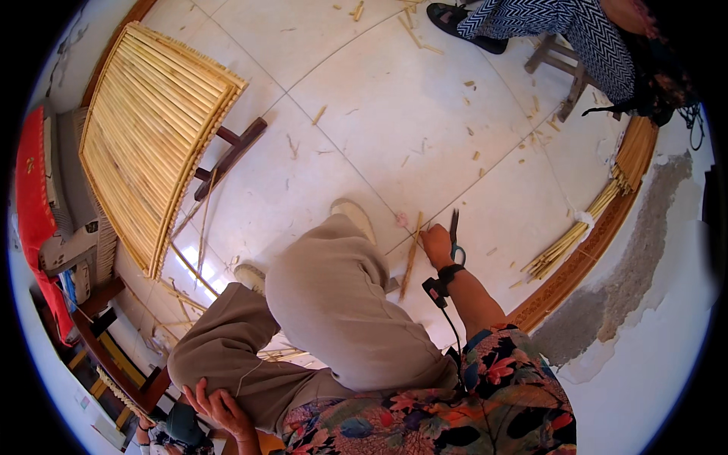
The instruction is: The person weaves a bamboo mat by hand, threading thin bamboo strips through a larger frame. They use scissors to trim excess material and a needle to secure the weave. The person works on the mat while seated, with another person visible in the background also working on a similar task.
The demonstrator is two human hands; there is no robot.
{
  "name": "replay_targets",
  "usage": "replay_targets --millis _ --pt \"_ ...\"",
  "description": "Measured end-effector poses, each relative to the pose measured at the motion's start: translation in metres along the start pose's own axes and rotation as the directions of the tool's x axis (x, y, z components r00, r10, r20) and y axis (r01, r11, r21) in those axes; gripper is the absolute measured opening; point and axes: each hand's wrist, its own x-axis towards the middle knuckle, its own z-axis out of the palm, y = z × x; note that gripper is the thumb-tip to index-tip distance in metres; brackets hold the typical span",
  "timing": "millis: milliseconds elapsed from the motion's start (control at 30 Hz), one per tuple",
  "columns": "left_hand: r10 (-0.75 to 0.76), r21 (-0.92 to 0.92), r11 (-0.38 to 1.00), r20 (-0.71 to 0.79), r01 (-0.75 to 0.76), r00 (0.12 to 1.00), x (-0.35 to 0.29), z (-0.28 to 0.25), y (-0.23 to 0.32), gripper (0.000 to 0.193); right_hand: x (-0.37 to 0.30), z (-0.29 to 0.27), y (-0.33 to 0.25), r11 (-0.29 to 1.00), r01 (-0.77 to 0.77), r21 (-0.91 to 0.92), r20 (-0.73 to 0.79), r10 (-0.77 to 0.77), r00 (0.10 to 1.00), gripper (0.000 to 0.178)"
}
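Observation:
My right hand [436, 246] is low over the tiled floor, its fingers curled closed; what they hold, if anything, is hidden. Close against its right side are scissors [454, 226] with dark blades and a teal handle, partly covered by the hand. A brown reed stalk [409, 262] lies just left of the fingers. My left hand [218, 409] rests on my trouser leg with its fingers apart, holding nothing. A thin pale thread [249, 373] lies on the trousers near it.
A panel of bound reeds [152, 136] leans at the left on a dark wooden stand [235, 159]. A reed bundle [565, 246] lies along the right wall. Cut scraps dot the floor. Another person's patterned trouser leg [584, 38] and a wooden stool [561, 68] are at far right.

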Motion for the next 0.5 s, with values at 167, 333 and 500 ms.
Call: replay_targets --millis 167,333,500 --pt "-0.041 0.009 0.999 0.019 0.040 0.999 -0.003 -0.001 0.004 0.016 0.002 -0.004 -0.028 0.993 -0.092 -0.075 0.036 0.095 0.995 0.023" --pt "-0.040 0.037 0.999 0.041 0.039 0.998 -0.002 -0.006 0.008 0.017 -0.010 -0.008 -0.039 0.980 -0.012 -0.200 0.003 0.013 1.000 0.017" --pt "-0.053 -0.008 0.999 0.040 0.053 0.998 -0.001 -0.005 0.008 0.016 -0.003 0.000 -0.029 0.982 -0.035 -0.185 -0.037 0.029 0.999 0.019"
